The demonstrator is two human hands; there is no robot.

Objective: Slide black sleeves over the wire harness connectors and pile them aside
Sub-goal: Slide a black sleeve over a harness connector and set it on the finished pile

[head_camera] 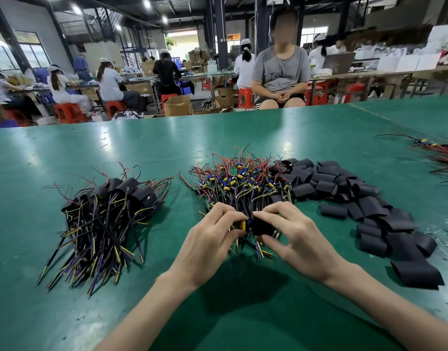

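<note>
sleeve meeting connector at the near middle of the table

your 2 hands sit close together above the near middle of the green table [66,312], fingertips almost touching. your left hand [207,247] pinches a harness by its yellow connector [242,225] between thumb and forefingers, and the harness's purple, yellow and black wires trail down toward the near edge. your right hand [296,239] is clamped on a black sleeve [263,226], thumb below and fingers on top, with the sleeve's open end right against the connector. how far the connector has gone inside the sleeve you cannot tell from here, since your fingers cover the joint.

just beyond your hands lies the pile of bare harnesses [240,181], a tangle of red, black and purple wires with yellow and blue parts showing. touching its right side, the loose black sleeves [344,193] spread in a band that curves toward the near right edge of the table. well apart to the left sits the finished pile [104,219], harnesses with black sleeves on, wire ends fanning toward the near edge. more red and black wires [443,158] lie at the far right edge. a small rubber band [236,147] rests on the table beyond the bare pile.
</note>
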